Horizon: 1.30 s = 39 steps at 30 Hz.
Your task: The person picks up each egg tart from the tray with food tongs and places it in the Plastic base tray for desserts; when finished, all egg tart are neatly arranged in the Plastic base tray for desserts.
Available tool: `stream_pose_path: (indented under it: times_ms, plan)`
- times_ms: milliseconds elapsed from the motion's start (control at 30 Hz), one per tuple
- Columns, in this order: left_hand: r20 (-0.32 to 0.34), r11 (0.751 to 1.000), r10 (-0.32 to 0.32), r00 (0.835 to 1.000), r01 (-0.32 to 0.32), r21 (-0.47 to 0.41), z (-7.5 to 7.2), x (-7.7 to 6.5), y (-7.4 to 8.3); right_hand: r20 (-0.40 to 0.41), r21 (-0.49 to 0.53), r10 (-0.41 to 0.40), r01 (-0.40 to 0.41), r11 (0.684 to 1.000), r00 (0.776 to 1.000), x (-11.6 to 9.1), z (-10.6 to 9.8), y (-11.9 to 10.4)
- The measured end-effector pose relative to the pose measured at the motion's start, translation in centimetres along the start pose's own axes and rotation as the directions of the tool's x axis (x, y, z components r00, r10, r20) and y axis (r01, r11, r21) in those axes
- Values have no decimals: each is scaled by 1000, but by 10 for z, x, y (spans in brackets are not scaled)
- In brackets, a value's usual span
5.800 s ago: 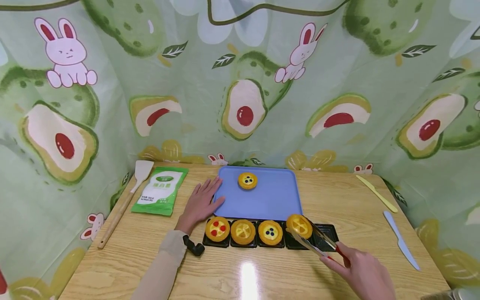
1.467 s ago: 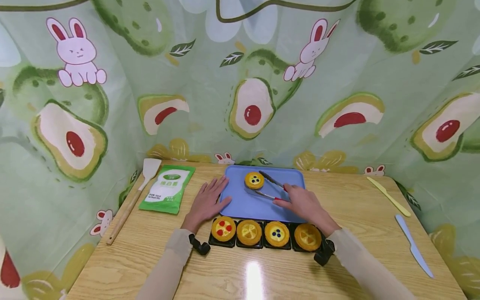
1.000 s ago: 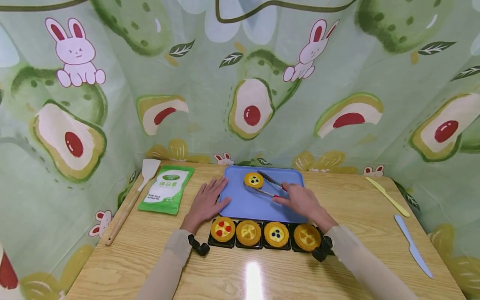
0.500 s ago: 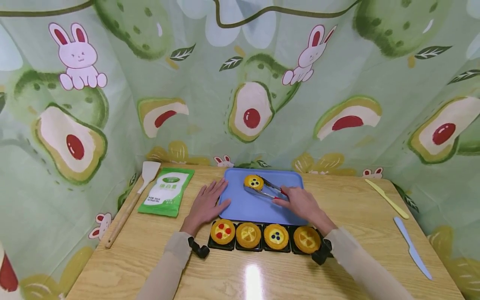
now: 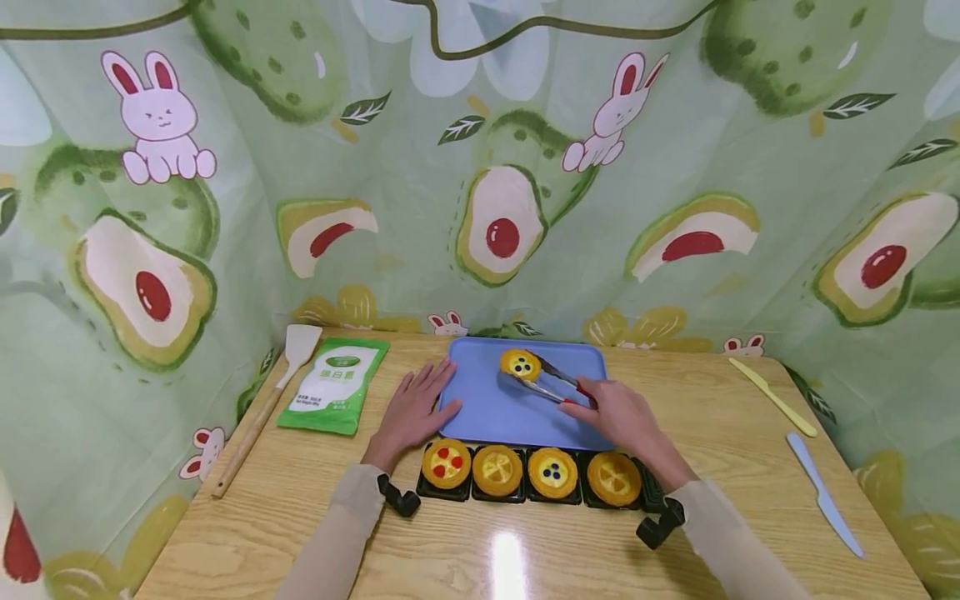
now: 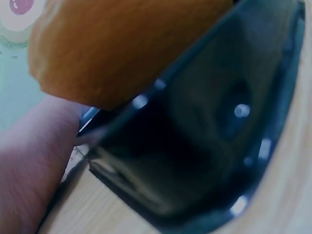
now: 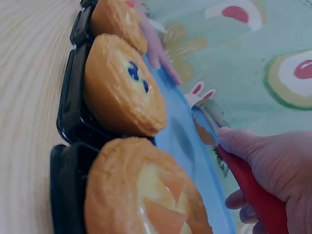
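Note:
My right hand (image 5: pixel 618 412) grips metal tongs (image 5: pixel 542 391) by their red handles (image 7: pixel 253 190). Between the tong tips is an egg tart (image 5: pixel 520 365) with blueberry-like dots, held a little above the blue tray (image 5: pixel 480 412). My left hand (image 5: pixel 412 408) lies with fingers spread at the tray's left edge. In front of the tray, black plastic cups stand in a row. They bear a tart with red pieces (image 5: pixel 446 464), a tart with orange wedges (image 5: pixel 497 472), a blueberry tart (image 5: pixel 552 472) and another wedge-topped tart (image 5: pixel 614 479). My right wrist partly hides the rightmost black cup (image 5: pixel 652 482).
On the left lie a spatula (image 5: pixel 258 417) with a wooden handle and a green-and-white packet (image 5: pixel 333 387). A yellow knife (image 5: pixel 772 396) and a blue knife (image 5: pixel 825 496) lie at the right. A patterned curtain (image 5: pixel 405 267) hangs behind the table (image 5: pixel 480 558).
The tongs have closed on the tart on the tray and shifted it right and up. Earlier they held a wedge-topped tart that now sits in the fourth cup. My left hand stays put.

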State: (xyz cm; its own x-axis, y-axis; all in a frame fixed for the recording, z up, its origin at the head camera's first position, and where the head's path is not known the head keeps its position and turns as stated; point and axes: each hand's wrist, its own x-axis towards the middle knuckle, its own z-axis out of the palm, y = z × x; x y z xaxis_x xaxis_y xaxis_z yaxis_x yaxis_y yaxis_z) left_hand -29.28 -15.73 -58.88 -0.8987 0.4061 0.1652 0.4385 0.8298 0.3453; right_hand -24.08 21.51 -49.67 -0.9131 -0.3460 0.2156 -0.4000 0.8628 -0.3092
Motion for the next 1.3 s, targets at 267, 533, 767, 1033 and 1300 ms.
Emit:
stream_pose_path:
  times_ms: [267, 533, 767, 1033, 1300]
  plan:
    - [-7, 1000, 16, 1000, -16, -5, 0, 2, 4, -32, -6, 71, -71, 997, 997, -41, -26, -3]
    - [-8, 1000, 14, 1000, -14, -18, -5, 1, 4, -46, -4, 137, -138, 990, 989, -79, -53, -12]
    - [21, 1000, -8, 1000, 8, -4, -2, 3, 1, -37, -16, 190, -190, 982, 981, -98, -68, -20]
    - [-13, 1000, 9, 1000, -10, -29, -5, 1, 2, 13, 0, 268, -268, 963, 963, -117, -80, -22]
    - [-11, 999, 7, 1000, -7, -37, -4, 0, 3, 21, -26, 365, -365, 931, 931, -149, -94, -14]
